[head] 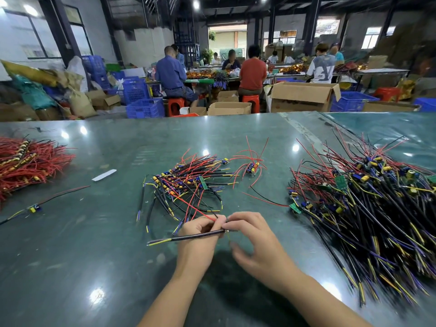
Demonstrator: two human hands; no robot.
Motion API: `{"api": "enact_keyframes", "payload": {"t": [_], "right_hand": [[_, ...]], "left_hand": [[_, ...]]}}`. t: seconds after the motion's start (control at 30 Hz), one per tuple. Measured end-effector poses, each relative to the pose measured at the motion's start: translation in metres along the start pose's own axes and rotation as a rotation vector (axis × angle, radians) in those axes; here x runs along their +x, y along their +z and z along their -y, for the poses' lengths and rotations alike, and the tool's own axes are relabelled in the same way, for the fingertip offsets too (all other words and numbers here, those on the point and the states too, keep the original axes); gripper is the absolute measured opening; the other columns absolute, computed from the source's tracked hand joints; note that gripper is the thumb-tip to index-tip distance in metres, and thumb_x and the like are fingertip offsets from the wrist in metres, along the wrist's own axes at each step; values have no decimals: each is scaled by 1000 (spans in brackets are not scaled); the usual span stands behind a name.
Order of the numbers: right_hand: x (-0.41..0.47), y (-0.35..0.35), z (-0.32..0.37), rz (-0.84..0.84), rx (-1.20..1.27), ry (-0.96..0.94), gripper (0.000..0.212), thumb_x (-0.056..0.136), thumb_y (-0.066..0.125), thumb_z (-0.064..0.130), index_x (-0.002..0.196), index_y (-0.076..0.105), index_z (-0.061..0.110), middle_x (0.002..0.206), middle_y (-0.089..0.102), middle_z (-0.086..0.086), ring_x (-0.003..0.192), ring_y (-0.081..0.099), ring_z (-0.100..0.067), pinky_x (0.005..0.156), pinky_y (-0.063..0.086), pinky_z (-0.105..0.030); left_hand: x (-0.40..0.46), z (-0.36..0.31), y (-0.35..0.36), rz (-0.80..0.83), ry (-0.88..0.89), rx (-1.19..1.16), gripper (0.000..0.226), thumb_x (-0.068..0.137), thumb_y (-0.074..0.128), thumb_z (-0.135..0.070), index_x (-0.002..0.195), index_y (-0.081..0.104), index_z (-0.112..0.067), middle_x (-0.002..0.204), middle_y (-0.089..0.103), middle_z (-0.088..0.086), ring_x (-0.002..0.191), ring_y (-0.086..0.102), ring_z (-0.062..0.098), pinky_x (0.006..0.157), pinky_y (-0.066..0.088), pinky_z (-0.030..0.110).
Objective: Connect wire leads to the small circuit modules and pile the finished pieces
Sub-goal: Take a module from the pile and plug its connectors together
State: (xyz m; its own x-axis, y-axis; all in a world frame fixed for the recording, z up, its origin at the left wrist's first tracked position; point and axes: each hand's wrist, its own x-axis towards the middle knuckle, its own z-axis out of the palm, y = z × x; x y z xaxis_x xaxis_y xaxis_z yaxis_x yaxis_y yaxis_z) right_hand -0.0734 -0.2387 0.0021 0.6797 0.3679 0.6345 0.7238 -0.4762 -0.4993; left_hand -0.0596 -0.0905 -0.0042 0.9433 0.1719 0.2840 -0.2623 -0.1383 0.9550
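Between both hands, low at the middle of the green table (94, 244): one black sheathed lead (188, 237) and a thin red wire (200, 212) meeting at the fingertips.

What joins them is hidden behind the pinching fingers, so any small module there cannot be made out. The left hand (200, 234) curls round the black lead, whose yellow and purple ends stick out leftward just above the glossy tabletop; the right hand (252, 237) pinches the junction with thumb and forefinger, its other fingers loosely spread and blurred. Just beyond lies a tangled middle pile (186, 185) of black and red wires with tiny boards. A larger heap (368, 208) at right is cut off by the frame edge, as is the red bundle (26, 166) at left. A lone module (35, 208) and a white strip (104, 175) lie apart.
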Motion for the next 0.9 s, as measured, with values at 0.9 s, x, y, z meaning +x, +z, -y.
{"api": "enact_keyframes", "payload": {"t": [0.9], "right_hand": [[1, -3, -7, -143, 81, 241, 16, 80, 74, 15, 71, 60, 14, 72, 61, 5, 70, 58, -13, 68, 50, -31]], "left_hand": [[-8, -13, 7, 70, -215, -308, 28, 87, 55, 10, 78, 73, -9, 73, 73, 2, 67, 64, 3, 63, 52, 15]]}}
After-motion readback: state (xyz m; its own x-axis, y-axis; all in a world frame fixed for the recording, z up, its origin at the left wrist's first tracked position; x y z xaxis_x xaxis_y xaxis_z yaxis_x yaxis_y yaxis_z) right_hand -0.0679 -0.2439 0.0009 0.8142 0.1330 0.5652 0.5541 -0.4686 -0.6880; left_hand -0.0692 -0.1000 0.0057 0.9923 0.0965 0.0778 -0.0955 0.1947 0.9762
